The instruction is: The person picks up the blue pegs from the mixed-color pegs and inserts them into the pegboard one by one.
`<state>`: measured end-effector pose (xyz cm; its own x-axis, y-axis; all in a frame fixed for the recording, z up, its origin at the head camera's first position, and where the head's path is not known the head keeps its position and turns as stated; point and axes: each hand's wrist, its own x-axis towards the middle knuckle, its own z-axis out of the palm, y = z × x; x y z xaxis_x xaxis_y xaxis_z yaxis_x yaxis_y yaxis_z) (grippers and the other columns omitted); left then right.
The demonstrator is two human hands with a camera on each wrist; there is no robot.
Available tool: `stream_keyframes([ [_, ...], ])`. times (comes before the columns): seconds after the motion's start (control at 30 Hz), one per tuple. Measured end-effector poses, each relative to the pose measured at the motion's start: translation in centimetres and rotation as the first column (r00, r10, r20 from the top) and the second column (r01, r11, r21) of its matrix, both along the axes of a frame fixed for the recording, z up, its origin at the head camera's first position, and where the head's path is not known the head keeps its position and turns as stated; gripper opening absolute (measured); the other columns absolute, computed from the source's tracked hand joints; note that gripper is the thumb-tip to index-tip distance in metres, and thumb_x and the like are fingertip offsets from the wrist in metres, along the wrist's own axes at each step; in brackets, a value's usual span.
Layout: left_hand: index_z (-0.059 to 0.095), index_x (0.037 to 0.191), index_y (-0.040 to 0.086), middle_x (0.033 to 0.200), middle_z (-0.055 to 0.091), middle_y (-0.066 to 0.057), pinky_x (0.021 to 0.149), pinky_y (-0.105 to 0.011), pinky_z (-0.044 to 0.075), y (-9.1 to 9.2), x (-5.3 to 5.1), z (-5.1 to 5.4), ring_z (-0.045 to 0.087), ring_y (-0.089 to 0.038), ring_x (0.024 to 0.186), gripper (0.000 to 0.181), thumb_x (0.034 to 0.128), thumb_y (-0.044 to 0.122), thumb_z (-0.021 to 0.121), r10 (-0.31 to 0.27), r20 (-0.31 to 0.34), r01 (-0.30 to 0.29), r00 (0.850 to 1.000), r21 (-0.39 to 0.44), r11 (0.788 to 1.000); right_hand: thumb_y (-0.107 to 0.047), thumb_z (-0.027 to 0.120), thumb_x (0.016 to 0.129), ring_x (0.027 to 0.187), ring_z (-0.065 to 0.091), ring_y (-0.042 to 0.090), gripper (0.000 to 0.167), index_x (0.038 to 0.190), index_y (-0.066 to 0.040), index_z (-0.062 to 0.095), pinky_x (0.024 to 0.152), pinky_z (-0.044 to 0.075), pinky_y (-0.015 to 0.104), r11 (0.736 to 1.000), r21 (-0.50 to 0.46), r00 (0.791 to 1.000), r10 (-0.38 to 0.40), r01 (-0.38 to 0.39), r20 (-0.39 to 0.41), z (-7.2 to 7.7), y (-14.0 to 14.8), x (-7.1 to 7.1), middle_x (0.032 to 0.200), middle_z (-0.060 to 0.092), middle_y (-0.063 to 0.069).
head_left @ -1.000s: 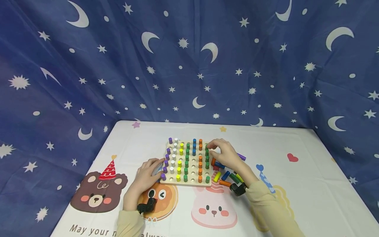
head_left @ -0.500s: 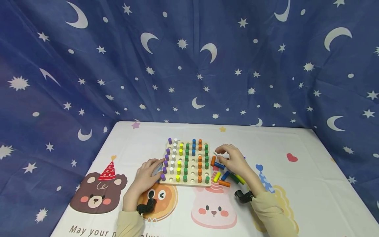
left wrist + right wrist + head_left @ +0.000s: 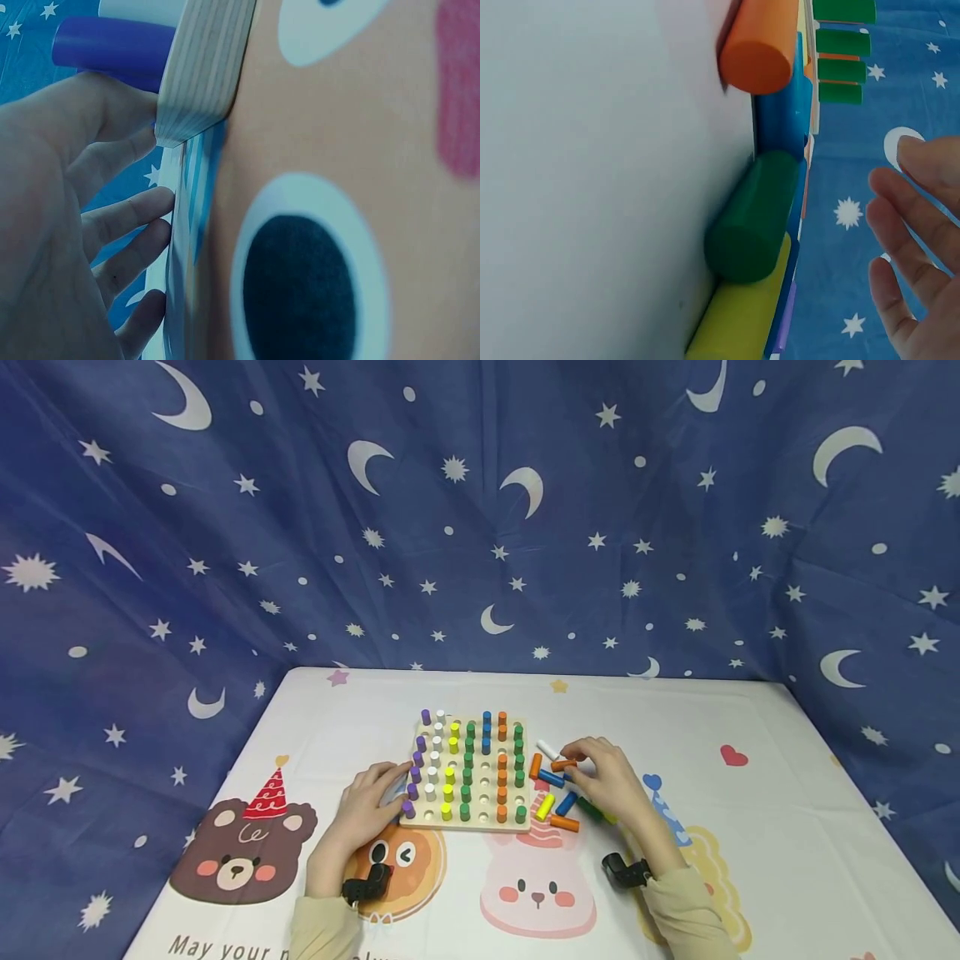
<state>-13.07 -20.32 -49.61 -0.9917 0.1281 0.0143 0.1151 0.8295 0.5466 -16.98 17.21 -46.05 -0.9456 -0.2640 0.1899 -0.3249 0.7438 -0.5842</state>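
A wooden pegboard [image 3: 465,826] holds upright purple, white, yellow, green, blue and orange pegs. My left hand [image 3: 366,807] is at its left edge; in the left wrist view that hand [image 3: 67,195] has its thumb against the board's corner [image 3: 206,75], below a purple peg [image 3: 112,49], other fingers loosely spread. Right of the board, my right hand [image 3: 611,783] has thumb and fingertips around an orange peg [image 3: 564,765], apparently without gripping it. In the right wrist view, the hand [image 3: 922,247] has relaxed fingers with nothing visible between them.
Loose pegs lie right of the board: a white one [image 3: 547,749], orange [image 3: 565,823], yellow [image 3: 545,807], blue [image 3: 551,778] and green [image 3: 588,809]. A printed white cloth [image 3: 765,827] covers the table, and a blue starry curtain [image 3: 570,610] hangs behind.
My right hand has moved right from the board's right edge to the loose pegs, uncovering the white peg. My left hand has stayed at the board's left edge.
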Motion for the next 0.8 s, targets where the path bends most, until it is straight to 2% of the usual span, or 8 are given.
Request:
stream_keyframes([
  [0.17,0.047,0.143,0.023,0.141,0.046,-0.011,0.103,-0.061,0.03,0.0,0.0,0.0,0.039,-0.036,0.131,0.052,0.092,0.027,0.059,0.003,-0.004,-0.003,1.0,-0.001,1.0,-0.012,0.068,0.087,0.105,0.058,0.023,0.021,0.108,-0.013,0.068,0.099,0.039,0.048,1.0,-0.015,1.0,-0.004,0.005,0.027,-0.4,0.2,0.1,0.107,0.068,0.001],
  [0.43,0.048,0.142,0.022,0.14,0.046,-0.012,0.104,-0.062,0.03,0.2,0.1,0.3,0.04,-0.036,0.13,0.052,0.0911,0.024,0.059,-0.002,0.004,0.002,1.0,0.009,1.0,-0.013,0.07,0.086,0.097,0.058,0.021,0.023,0.109,-0.015,0.068,0.093,0.042,0.048,1.0,0.019,0.997,-0.017,0.015,0.081,-1.3,0.9,0.4,0.103,0.068,0.001],
  [0.8,0.047,0.142,0.022,0.141,0.046,-0.012,0.103,-0.062,0.03,0.1,0.1,0.2,0.039,-0.037,0.13,0.052,0.0919,0.026,0.059,-0.001,0.001,0.001,1.0,-0.002,1.0,-0.013,0.072,0.083,0.096,0.058,0.021,0.027,0.109,-0.017,0.068,0.091,0.046,0.047,0.998,0.063,0.992,-0.017,0.01,0.125,-1.7,1.3,-0.2,0.102,0.067,0.002],
])
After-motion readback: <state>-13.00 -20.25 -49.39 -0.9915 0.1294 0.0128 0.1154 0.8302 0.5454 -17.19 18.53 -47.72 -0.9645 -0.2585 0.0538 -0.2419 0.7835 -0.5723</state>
